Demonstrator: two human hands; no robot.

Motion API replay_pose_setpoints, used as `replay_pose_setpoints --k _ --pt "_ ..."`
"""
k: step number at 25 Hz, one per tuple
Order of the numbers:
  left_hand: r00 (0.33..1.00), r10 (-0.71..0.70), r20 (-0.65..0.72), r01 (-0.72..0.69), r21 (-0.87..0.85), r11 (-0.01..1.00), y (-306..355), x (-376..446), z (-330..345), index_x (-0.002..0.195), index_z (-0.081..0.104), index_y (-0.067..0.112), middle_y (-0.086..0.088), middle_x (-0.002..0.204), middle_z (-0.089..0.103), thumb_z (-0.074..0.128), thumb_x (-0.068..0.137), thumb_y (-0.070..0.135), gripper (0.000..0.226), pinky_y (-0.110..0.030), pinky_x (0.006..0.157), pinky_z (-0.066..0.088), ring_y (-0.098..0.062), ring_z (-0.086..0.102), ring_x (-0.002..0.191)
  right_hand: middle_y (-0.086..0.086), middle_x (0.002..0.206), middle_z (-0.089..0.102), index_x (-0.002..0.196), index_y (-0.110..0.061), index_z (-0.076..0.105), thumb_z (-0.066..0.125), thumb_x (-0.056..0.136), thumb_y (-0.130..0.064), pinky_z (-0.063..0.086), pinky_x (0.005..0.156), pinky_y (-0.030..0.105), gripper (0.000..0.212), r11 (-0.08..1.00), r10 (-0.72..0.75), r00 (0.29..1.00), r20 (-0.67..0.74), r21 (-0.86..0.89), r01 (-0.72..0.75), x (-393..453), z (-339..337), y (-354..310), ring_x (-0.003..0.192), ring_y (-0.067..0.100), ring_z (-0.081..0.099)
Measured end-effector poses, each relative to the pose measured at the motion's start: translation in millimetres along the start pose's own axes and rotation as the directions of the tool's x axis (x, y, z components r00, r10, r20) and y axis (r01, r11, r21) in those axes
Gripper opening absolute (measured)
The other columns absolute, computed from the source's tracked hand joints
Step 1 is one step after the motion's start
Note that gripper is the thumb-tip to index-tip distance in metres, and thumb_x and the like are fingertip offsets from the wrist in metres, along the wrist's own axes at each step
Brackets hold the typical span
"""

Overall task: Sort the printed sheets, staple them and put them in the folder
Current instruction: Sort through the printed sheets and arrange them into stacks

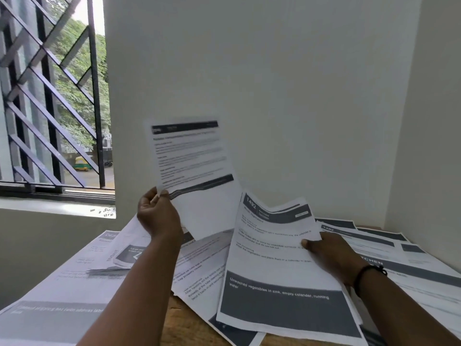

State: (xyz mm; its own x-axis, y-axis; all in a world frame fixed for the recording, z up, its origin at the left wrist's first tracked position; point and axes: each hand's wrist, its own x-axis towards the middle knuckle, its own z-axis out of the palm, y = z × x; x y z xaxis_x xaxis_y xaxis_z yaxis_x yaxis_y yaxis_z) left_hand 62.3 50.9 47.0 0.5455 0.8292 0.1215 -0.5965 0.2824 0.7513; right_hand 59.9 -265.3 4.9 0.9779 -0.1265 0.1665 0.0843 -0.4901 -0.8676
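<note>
Paper sheets (pixel 411 268) litter wooden table (pixel 189 318) | left hand (pixel 159 216) pinches raised sheet (pixel 192 158) | right hand (pixel 329 253) grips sheet 1492 (pixel 279 250) | step: sorting | next: compare headers, pile alike; folder unseen

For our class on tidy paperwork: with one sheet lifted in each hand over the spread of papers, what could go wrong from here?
The left hand pinches the raised sheet only at a lower corner, so it may flop or slip. The sheet marked 1492 in the right hand already buckles and could crease. The loose overlapping sheets on the table could get mixed up.
</note>
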Motion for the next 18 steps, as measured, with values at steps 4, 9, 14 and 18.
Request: replay_pose_setpoints --k 4,9,14,18 --pt "0.993 0.041 -0.112 -0.058 -0.151 0.987 14 9 -4 0.104 0.066 0.016 0.004 0.098 0.070 0.066 0.083 0.007 0.022 -0.026 0.082 0.057 -0.018 0.068 0.099 0.006 0.083 0.070 0.085 -0.007 0.069 0.066 0.088 -0.017 0.042 0.054 0.023 0.010 0.998 0.026 1.000 -0.015 0.053 -0.025 2 -1 3 0.066 0.017 0.060" --pt "0.978 -0.085 0.192 0.057 0.147 0.987 16 -16 -2 0.106 0.067 0.019 -0.001 0.104 0.068 0.063 0.089 0.008 0.020 -0.032 0.086 0.053 -0.019 0.062 0.097 0.000 0.069 0.063 0.078 -0.011 0.064 0.065 0.090 -0.021 0.036 0.044 0.018 0.016 0.996 0.011 1.000 0.022 0.092 -0.013 1 -3 1 0.056 0.012 0.054" --pt "0.770 -0.245 0.590 -0.178 0.566 0.805 -7 -49 4 0.077 0.067 0.019 0.006 0.065 0.065 0.058 0.089 0.005 0.020 -0.019 0.050 0.042 -0.009 0.057 0.054 0.013 0.096 0.073 0.100 -0.006 0.069 0.064 0.091 -0.027 0.057 0.068 0.033 0.023 0.932 0.071 0.997 0.039 0.355 -0.080 4 -1 -1 0.083 0.029 0.070" --pt "0.765 -0.295 0.572 -0.197 0.645 0.739 -37 -68 5 0.076 0.064 0.007 -0.003 0.074 0.071 0.068 0.085 0.021 0.017 -0.029 0.064 0.048 -0.025 0.068 0.073 0.022 0.103 0.071 0.103 0.003 0.066 0.059 0.094 -0.015 0.054 0.068 0.035 0.021 0.899 0.043 0.997 0.071 0.432 -0.070 5 -1 -2 0.079 0.028 0.067"
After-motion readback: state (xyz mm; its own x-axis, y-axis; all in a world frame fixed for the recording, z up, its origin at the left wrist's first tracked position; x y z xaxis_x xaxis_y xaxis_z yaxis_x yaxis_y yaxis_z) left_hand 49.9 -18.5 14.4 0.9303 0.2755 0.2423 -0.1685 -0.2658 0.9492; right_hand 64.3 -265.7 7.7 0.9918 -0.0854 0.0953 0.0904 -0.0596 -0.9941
